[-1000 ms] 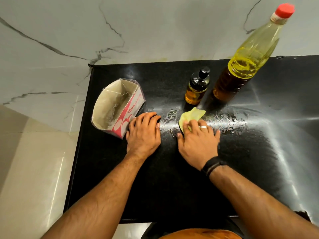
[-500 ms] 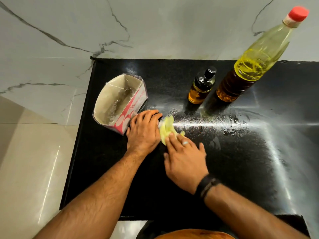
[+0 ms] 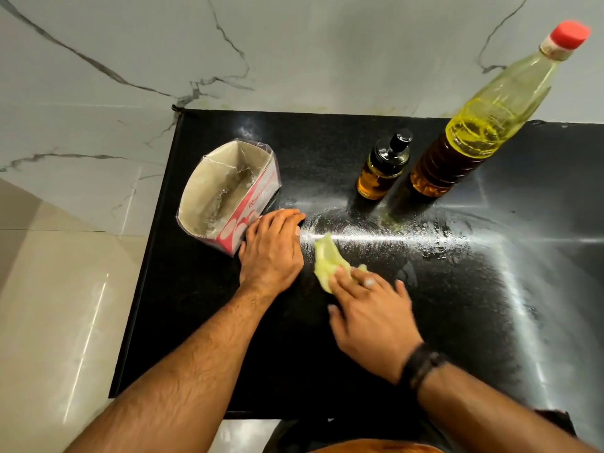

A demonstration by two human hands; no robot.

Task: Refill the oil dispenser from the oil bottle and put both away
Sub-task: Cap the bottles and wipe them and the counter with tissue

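The right hand [image 3: 369, 308] is pressing a crumpled yellow-green cloth [image 3: 327, 261] flat-fingered onto the oily black desk [image 3: 209, 322]. The left hand [image 3: 271, 250] is lying flat, released. The small dark glass oil dispenser [image 3: 382, 171] and tall red-capped plastic oil bottle [image 3: 474, 132] are standing upright, apparently capped, at one o'clock, nearer the right hand.

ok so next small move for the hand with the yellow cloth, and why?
Probably sweep the yellow cloth rightward along the black counter. The right hand presses it flat near the left hand, while a wet, smeared streak runs right of it, in front of the oil dispenser and oil bottle.
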